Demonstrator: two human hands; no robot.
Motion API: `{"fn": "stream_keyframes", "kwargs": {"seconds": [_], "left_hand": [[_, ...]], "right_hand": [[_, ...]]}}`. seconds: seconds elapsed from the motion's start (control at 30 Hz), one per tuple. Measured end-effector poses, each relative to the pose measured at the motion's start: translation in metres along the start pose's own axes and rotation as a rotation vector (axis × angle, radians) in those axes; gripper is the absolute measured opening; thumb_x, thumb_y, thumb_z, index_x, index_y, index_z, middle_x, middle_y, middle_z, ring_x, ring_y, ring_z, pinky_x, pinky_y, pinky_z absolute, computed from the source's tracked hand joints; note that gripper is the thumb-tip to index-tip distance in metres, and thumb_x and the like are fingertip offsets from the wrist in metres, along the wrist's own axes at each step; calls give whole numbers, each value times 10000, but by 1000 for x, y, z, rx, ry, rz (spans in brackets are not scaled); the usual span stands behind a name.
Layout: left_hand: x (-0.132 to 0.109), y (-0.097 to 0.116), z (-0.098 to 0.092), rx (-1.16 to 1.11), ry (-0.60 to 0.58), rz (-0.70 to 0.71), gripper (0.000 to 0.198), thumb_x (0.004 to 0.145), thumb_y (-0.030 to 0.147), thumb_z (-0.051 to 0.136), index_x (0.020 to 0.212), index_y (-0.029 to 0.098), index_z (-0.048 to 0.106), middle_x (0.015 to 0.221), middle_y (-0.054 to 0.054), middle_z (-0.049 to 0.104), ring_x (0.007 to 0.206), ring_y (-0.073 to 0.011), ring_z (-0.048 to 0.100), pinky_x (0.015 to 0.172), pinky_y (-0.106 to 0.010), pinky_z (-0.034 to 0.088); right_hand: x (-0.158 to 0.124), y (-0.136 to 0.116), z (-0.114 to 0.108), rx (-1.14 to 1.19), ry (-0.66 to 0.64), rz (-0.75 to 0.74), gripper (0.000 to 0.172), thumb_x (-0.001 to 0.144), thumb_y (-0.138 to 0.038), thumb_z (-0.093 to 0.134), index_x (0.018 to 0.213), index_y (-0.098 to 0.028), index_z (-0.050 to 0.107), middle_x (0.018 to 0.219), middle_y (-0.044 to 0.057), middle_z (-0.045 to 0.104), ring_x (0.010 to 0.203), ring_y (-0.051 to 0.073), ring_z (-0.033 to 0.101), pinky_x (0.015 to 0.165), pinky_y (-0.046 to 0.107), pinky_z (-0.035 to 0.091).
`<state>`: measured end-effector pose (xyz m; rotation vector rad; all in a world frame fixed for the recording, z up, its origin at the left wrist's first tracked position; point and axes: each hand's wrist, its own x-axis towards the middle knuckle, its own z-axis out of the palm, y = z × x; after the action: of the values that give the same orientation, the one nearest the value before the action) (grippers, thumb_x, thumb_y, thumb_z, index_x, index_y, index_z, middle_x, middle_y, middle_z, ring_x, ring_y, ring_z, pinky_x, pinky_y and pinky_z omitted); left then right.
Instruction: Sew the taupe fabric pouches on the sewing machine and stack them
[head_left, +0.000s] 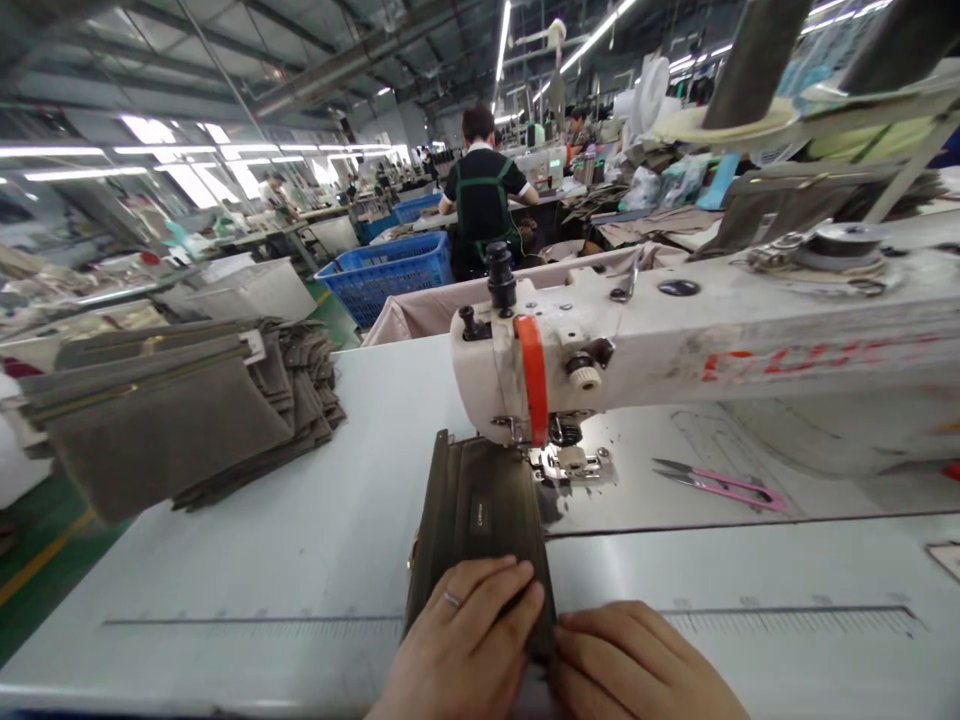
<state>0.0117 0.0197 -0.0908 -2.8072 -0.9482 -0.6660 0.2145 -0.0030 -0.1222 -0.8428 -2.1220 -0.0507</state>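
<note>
A dark olive fabric pouch with a small label lies lengthwise on the white table. Its far right edge reaches the presser foot of the sewing machine. My left hand rests over the pouch's near end, fingers bent and pressed together on it, a ring on one finger; its thumb is hidden. At the near right edge, my right hand pinches the pouch's side, its fingertips close to those of my left hand. A bit of metal hardware shows at the pouch's left edge.
Stacked olive fabric pieces with zippers sit at the table's left. Pink-handled thread snips lie under the machine arm. A printed ruler runs along the near table edge. Beyond are a blue crate and a seated person.
</note>
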Motion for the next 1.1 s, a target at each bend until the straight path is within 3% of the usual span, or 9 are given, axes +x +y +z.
{"fn": "stream_keyframes", "kwargs": {"seconds": [0.13, 0.23, 0.37, 0.63, 0.93, 1.1], "left_hand": [[2, 5, -3, -272, 133, -98, 215, 889, 61, 510, 1028, 129, 660, 955, -72, 696, 878, -160, 629, 806, -278, 573], [1, 10, -2, -324, 172, -154, 220, 892, 72, 537, 1038, 170, 670, 945, -56, 698, 858, -159, 632, 785, -268, 570], [0, 13, 1, -319, 132, -163, 252, 922, 125, 495, 1066, 228, 674, 934, -37, 702, 839, -171, 641, 793, -298, 565], [2, 14, -3, -429, -19, -242, 213, 906, 79, 542, 1019, 200, 676, 943, -26, 670, 884, -147, 589, 823, -283, 524], [6, 12, -4, -540, 6, -284, 184, 886, 69, 572, 962, 190, 687, 897, -25, 676, 842, -148, 590, 771, -274, 520], [5, 12, -3, -552, 1, -282, 206, 885, 49, 562, 986, 187, 679, 904, -27, 668, 850, -149, 576, 778, -278, 515]], "right_hand": [[1, -3, -5, 14, -5, -2, 277, 956, -103, 426, 830, -161, 666, 853, 22, 713, 791, 162, 625, 714, 294, 495], [1, -4, -7, 40, -30, 16, 254, 937, -89, 441, 851, -154, 670, 807, 32, 694, 771, 165, 611, 691, 291, 488], [1, -4, -8, 67, -57, 47, 242, 937, -111, 436, 896, -156, 671, 787, 42, 676, 777, 169, 602, 706, 294, 485], [2, -8, -23, 191, -154, 176, 234, 917, -94, 445, 971, -167, 660, 822, 50, 658, 822, 179, 586, 750, 309, 494], [1, -6, -23, 184, -153, 193, 206, 914, -102, 454, 864, -175, 640, 812, 55, 650, 810, 175, 589, 746, 298, 509], [2, -4, -23, 194, -126, 184, 224, 916, -84, 450, 951, -152, 661, 876, 66, 678, 834, 181, 592, 750, 296, 517]]}}
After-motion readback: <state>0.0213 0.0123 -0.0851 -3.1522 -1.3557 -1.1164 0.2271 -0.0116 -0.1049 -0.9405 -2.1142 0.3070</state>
